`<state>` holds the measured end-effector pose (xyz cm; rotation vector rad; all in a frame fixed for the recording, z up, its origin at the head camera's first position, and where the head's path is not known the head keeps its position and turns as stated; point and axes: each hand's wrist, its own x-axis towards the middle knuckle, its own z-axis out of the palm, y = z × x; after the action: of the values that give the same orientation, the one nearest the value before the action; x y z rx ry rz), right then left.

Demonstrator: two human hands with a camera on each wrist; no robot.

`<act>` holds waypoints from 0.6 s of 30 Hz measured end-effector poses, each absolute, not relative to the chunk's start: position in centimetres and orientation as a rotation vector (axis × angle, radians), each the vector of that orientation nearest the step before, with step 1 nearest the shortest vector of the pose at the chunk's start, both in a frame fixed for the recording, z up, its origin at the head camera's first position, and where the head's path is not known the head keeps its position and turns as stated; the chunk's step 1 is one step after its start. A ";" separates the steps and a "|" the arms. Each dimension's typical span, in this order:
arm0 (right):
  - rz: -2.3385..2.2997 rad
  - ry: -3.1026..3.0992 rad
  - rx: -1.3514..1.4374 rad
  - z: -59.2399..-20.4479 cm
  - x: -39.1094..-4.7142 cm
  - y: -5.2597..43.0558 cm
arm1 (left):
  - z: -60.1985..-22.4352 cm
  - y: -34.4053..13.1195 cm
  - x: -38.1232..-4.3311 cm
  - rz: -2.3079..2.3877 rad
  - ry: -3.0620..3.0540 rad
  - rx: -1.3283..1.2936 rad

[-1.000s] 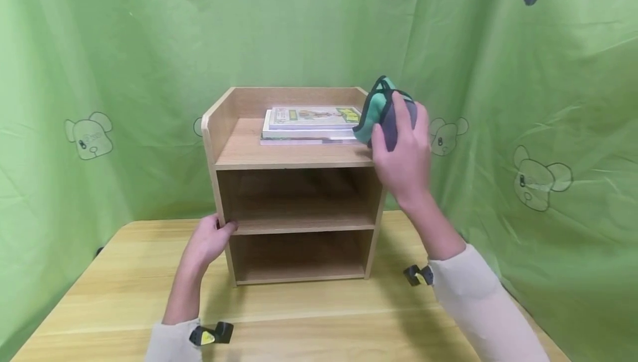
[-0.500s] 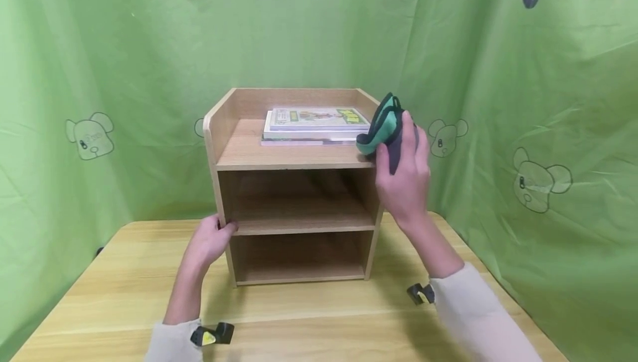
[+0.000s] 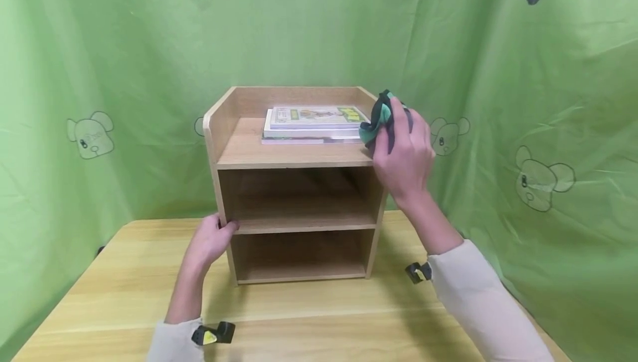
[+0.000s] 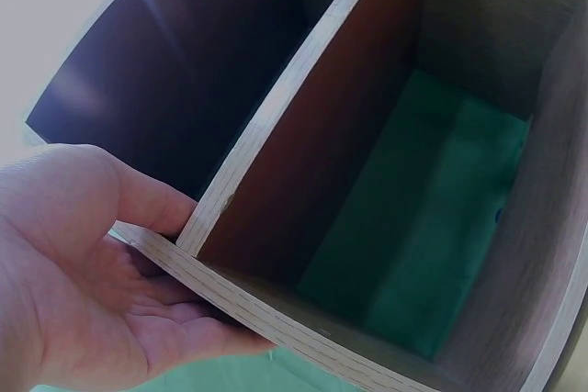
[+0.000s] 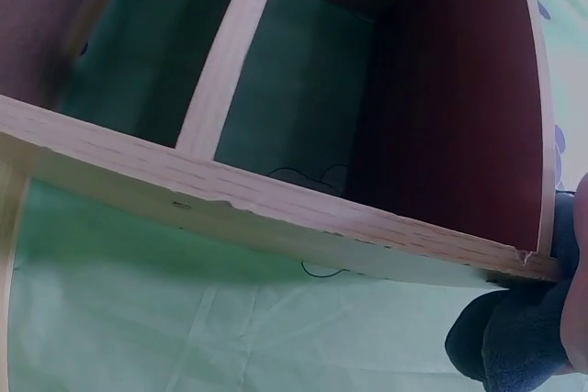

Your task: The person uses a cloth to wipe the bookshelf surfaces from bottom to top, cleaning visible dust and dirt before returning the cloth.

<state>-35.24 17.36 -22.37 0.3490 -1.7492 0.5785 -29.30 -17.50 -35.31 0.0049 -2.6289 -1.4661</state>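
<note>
A small wooden shelf unit stands on the table, with two compartments under a raised-sided top. My left hand grips its left side panel around middle-shelf height. In the left wrist view the thumb lies inside against the shelf's end, the fingers outside the panel. My right hand holds a bunched green and dark grey cloth with black edging over the front of the right side panel's top. In the right wrist view the cloth hangs on both sides of that panel's edge.
A short stack of books lies on the unit's top, its right end close to the cloth. Green curtains with cartoon prints surround the wooden table at the back and sides. A small black device sits at each wrist.
My right hand and the cloth dipped slightly down along the right side panel, then came back up, and the cloth is now more bunched. My left hand stays in place.
</note>
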 end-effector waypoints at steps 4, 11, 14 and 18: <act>0.578 -1.764 0.352 -21.4 -35.3 17.3 | -35.4 -17.6 -29.3 -1.458 -2.625 0.007; 0.553 -2.115 0.238 -17.3 -34.1 17.2 | -35.1 -17.6 -29.2 -1.474 -2.632 0.006; 0.486 -2.348 0.159 -15.0 -33.9 17.0 | -35.1 -17.6 -29.2 -1.466 -2.639 0.012; 0.425 -2.588 0.077 -12.3 -34.8 16.7 | -35.1 -17.6 -29.1 -1.471 -2.644 0.010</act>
<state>-34.84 16.75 -12.34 0.0773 -2.5881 0.4249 -29.15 -17.63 -35.15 0.0099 -2.6442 -1.4712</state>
